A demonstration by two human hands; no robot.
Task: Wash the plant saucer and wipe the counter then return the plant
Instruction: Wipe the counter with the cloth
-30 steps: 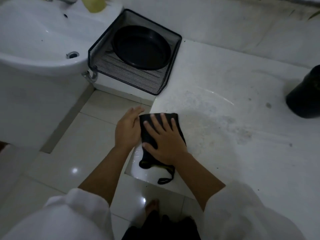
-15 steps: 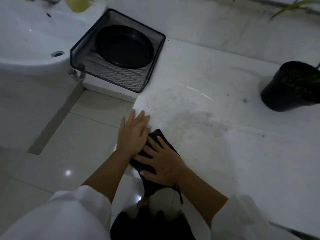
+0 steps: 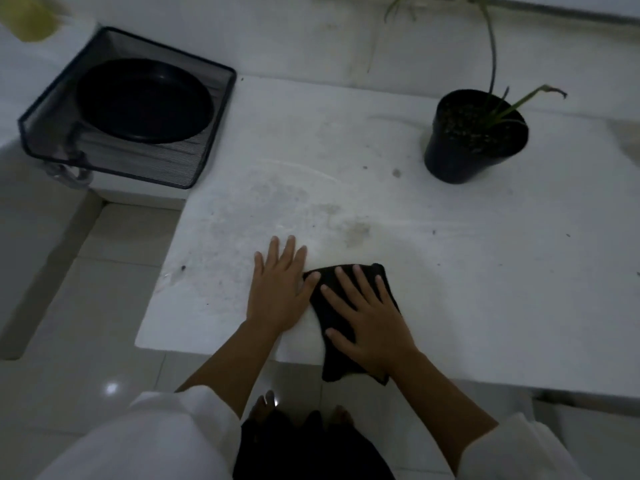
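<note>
Your right hand [image 3: 372, 327] lies flat with fingers spread on the black cloth [image 3: 341, 367], pressing it onto the white counter [image 3: 450, 271] at the near edge, where one corner of the cloth hangs over. Your left hand [image 3: 277, 292] rests open on the bare counter just beside it, thumb at the cloth's edge. The black saucer [image 3: 143, 100] sits in the mesh basket [image 3: 194, 164] at far left, the potted plant [image 3: 464, 147] stands at far right, and grey smudges [image 3: 356, 233] lie beyond your fingers.
</note>
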